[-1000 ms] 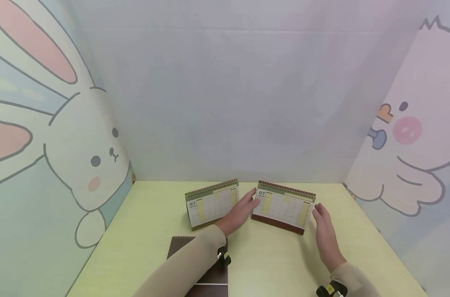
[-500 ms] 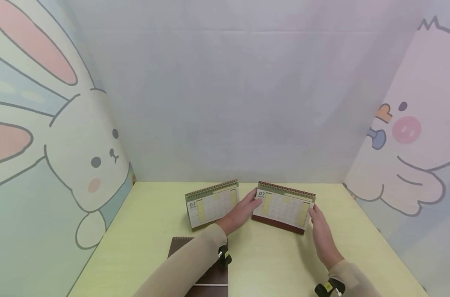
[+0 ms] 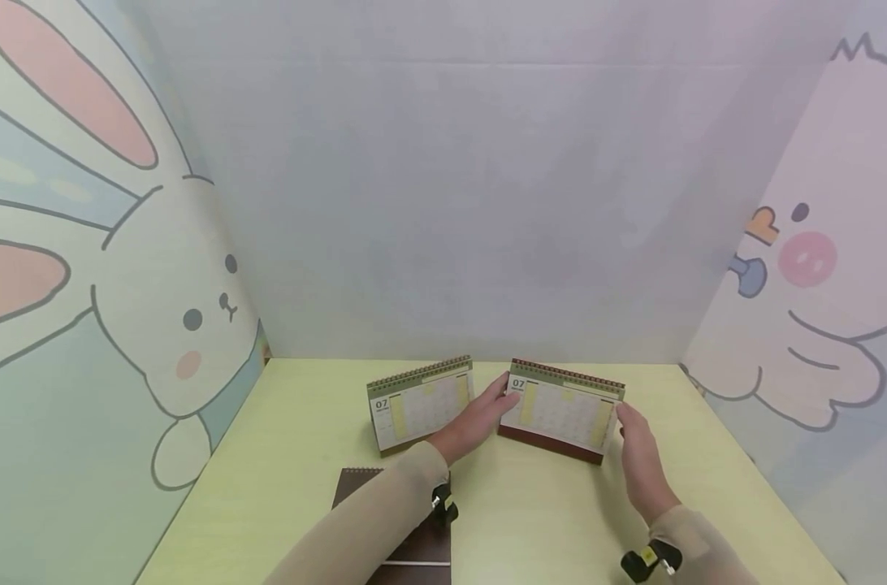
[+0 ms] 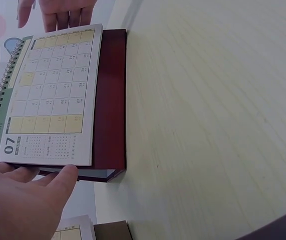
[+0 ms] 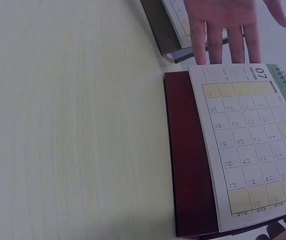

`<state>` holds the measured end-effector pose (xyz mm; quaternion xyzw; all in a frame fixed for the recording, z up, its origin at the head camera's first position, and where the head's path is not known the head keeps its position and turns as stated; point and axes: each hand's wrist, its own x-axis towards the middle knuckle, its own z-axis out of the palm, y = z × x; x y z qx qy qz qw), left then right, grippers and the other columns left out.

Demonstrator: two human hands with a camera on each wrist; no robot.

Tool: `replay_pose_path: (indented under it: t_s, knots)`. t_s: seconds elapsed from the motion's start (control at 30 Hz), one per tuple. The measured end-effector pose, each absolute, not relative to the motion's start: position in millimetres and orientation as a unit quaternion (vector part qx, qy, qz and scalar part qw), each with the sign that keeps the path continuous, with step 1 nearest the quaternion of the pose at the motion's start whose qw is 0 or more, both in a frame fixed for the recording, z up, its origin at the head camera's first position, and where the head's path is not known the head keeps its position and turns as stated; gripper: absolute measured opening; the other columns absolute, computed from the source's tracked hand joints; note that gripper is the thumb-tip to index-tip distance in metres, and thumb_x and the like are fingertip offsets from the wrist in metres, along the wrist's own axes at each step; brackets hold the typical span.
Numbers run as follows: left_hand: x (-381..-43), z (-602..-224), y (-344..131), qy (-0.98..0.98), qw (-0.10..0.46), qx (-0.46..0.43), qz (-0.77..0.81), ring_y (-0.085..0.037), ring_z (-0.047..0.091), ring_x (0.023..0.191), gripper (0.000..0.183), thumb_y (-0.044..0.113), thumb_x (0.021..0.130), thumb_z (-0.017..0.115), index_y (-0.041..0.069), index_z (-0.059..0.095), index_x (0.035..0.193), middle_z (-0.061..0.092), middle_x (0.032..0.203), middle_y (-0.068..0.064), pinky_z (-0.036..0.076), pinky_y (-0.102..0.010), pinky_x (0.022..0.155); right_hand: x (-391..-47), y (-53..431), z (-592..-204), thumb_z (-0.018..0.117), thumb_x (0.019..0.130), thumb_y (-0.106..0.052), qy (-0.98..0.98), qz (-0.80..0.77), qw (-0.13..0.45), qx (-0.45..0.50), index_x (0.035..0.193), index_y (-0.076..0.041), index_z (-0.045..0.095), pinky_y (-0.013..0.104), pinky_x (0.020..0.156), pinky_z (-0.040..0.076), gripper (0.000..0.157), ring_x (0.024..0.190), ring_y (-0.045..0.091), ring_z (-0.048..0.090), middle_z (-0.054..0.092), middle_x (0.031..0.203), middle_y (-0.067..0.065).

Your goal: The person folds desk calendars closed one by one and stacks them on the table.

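Note:
A desk calendar with a dark red base (image 3: pixel 560 410), its page marked 07, stands tent-like between the two hands. My left hand (image 3: pixel 478 418) is at its left edge, fingers straight and reaching behind the side, thumb apart near the front. At the right edge is my right hand (image 3: pixel 642 463); the left wrist view shows its fingers (image 4: pixel 62 19) straight and the thumb spread away. Whether the right fingertips touch the calendar I cannot tell. A second desk calendar (image 3: pixel 417 406) with a brown base stands to the left, partly behind the left forearm.
A dark brown spiral-bound item (image 3: pixel 352 486) lies flat on the pale yellow table (image 3: pixel 531 520), partly under the left sleeve. A light wall (image 3: pixel 443 203) rises behind the table, with cartoon-printed panels on both sides.
My right hand moved left to the red-based calendar's edge, then slightly back to the right. The left hand stays at the left edge. Both calendars stand as before.

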<state>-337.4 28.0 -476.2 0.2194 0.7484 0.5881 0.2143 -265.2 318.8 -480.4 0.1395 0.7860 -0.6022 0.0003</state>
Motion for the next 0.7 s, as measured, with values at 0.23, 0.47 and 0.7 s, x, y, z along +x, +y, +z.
replay_pose_path:
  t_s: [0.23,0.47,0.7]
  knots:
    - [-337.7,-477.3,30.4,0.740,0.219,0.218,0.597,-0.018,0.013,0.172,0.076,0.068,0.110,0.038,0.041,0.006,0.174,0.013,0.183,0.013,0.016,-0.055,0.140,-269.8,322.3,-480.3,0.016,0.113,-0.065,0.778,-0.611,0.002,0.144,0.175,-0.006,0.002,0.063,0.140,0.007,0.086,0.171,0.044,0.005,-0.004,0.185,0.015]
    - [-337.1,-477.1,29.5,0.745,0.215,0.222,0.591,-0.018,0.014,0.172,0.074,0.069,0.110,0.037,0.045,0.007,0.173,0.014,0.183,0.014,0.016,-0.057,0.140,-273.2,325.8,-480.4,0.015,0.113,-0.066,0.783,-0.607,-0.004,0.139,0.175,-0.006,0.003,0.063,0.140,0.006,0.087,0.171,0.044,0.003,-0.004,0.185,0.016]
    - [-337.6,-475.3,29.7,0.738,0.223,0.217,0.599,-0.018,0.015,0.172,0.077,0.070,0.109,0.038,0.041,0.007,0.174,0.015,0.183,0.012,0.017,-0.054,0.140,-273.8,325.9,-480.6,0.016,0.112,-0.068,0.780,-0.609,-0.005,0.143,0.175,-0.007,0.001,0.062,0.140,0.006,0.089,0.172,0.043,0.003,-0.007,0.185,0.014]
